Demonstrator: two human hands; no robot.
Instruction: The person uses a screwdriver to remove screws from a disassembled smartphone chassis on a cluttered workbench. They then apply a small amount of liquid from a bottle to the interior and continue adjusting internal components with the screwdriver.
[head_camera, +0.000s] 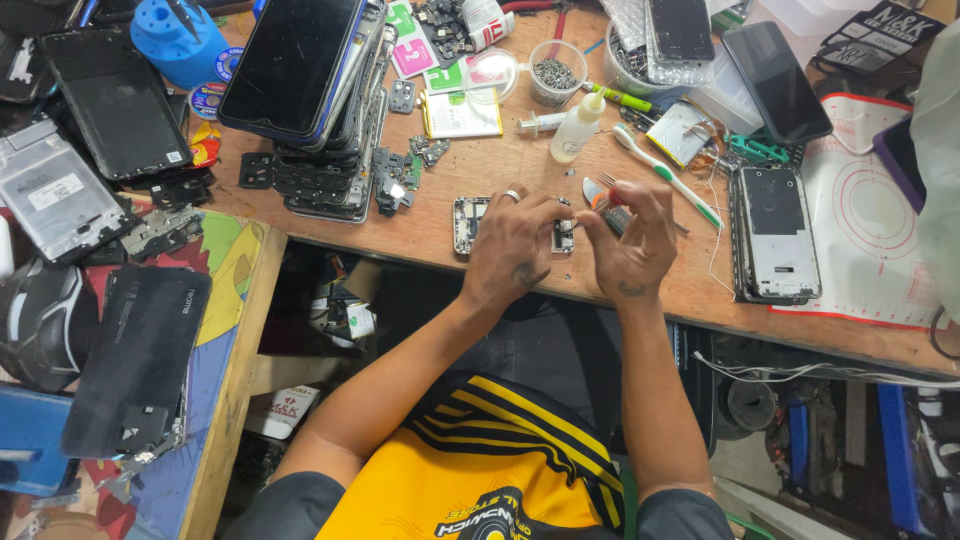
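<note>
Both hands, left hand (512, 243) and right hand (630, 240), seemingly pinch their fingers on an opened phone frame (468, 222).

Hidden under the hands
The left hand (512, 245) covers most of the opened phone (468, 222); the right hand (630, 240) hides its tool's tip; the right grip is unclear.

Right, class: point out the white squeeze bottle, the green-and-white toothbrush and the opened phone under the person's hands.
white squeeze bottle (576, 130): head view, on its body.
green-and-white toothbrush (664, 172): head view, mid-handle.
opened phone (468, 222): head view, its exposed left end.
</note>
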